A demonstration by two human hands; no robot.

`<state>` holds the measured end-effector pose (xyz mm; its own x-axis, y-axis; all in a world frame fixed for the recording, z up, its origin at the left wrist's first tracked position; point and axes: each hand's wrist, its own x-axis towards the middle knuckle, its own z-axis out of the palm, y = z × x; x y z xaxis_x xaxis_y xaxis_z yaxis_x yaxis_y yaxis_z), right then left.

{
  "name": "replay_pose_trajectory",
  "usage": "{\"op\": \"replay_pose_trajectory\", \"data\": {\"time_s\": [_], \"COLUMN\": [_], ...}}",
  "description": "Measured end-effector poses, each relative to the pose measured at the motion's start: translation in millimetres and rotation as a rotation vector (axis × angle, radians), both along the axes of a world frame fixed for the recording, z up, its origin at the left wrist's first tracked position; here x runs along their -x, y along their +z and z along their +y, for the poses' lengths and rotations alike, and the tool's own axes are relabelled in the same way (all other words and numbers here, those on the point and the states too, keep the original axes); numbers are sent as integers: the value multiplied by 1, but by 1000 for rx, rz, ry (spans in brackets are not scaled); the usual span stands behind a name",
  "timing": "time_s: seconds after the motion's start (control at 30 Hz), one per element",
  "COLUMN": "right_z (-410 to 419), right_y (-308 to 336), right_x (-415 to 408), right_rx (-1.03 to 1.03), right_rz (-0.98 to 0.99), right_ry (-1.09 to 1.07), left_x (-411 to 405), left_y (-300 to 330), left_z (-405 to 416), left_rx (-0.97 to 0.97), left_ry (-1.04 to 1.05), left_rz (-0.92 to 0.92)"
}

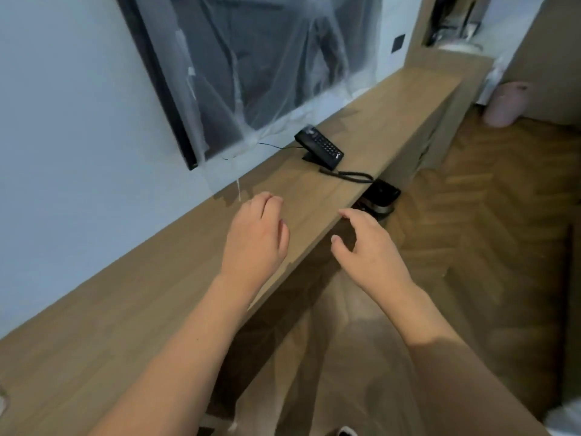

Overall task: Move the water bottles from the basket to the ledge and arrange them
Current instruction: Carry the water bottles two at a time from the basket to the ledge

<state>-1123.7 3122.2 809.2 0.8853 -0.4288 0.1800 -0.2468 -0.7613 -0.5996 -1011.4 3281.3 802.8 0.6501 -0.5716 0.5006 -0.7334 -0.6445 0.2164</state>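
Note:
A long wooden ledge [393, 121] runs along the wall from the lower left to the upper right. My left hand [256, 237] hovers over the ledge with loosely curled fingers and holds nothing. My right hand [367, 247] hangs just past the ledge's front edge, fingers apart, also holding nothing. No water bottle and no basket are clearly in view; a small clear object [3, 399] shows at the far left edge, too cut off to identify.
A black desk phone [319, 147] with a cord sits on the ledge beyond my hands. A plastic-covered dark screen [251, 64] hangs on the wall above. A black device [382, 198] stands on the herringbone floor below the ledge. A pink bin [506, 103] stands far right.

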Motion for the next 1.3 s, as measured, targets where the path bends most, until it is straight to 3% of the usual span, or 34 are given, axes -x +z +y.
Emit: {"op": "replay_pose_trajectory", "data": {"time_s": [0.5,1.3], "right_z": [-254,-671], "right_y": [0,4], "right_x": [101,12], "right_rx": [-26,-40], "right_rz": [-51,-38], "right_ry": [-410,-733], "left_x": [42,-81], "left_y": [2,5], "left_z": [-311,-779], "left_rx": [16,48], "left_ry": [-454,-746], "left_rz": [-20,-49]}}
